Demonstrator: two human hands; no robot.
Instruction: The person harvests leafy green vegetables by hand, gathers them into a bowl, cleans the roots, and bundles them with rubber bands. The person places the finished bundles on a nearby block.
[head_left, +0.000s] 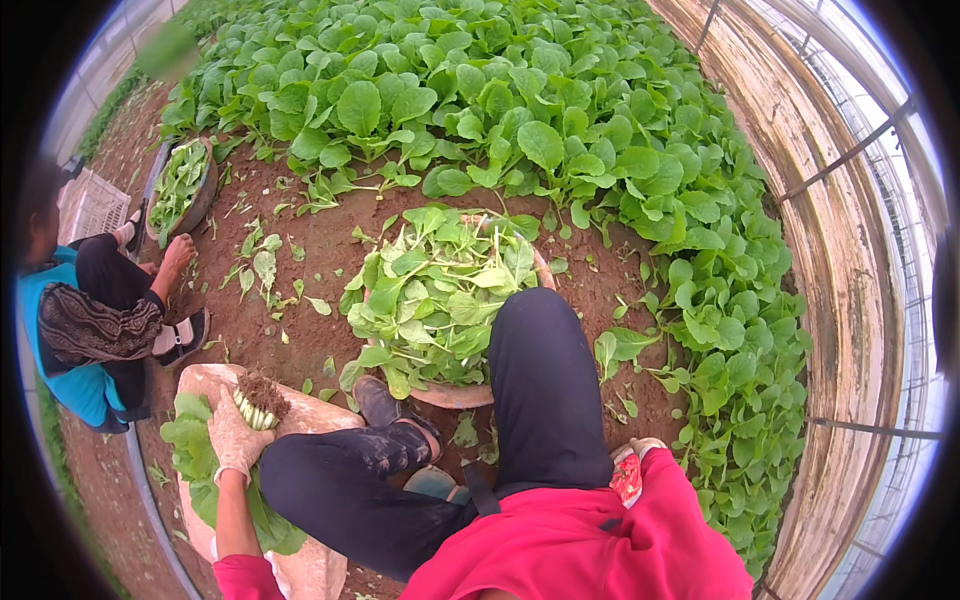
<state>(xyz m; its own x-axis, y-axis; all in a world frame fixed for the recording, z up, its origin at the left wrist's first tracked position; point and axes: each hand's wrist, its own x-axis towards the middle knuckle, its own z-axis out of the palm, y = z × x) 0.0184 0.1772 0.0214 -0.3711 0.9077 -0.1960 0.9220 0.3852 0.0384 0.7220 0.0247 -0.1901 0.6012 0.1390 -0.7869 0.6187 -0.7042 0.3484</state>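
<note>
My left hand (234, 439), in a soil-stained pale glove, grips a bunch of leafy greens (191, 442) by its stems. Its brown, soil-covered roots (261, 394) point up and right, beside the cut-looking pale stalks. Beneath it is a pale, soil-smeared slab or box (300, 401); which one I cannot tell. Low beside my right thigh is my right hand (636, 447), also gloved and mostly hidden by the pink sleeve; its fingers are not clear. A red-and-white patterned cuff or cloth (627, 480) shows at that wrist. Before my knees stands a round tub (450, 396) heaped with loose leaves (435, 300).
Dense leafy greens (525, 112) grow ahead and along the right, beside a weathered plastic-covered wall (832, 262). At left another person (90, 322) sits low near a second tub (199, 202) and a pale crate (94, 204). Fallen leaves (264, 266) dot the brown soil; a grey pipe (150, 487) runs at lower left.
</note>
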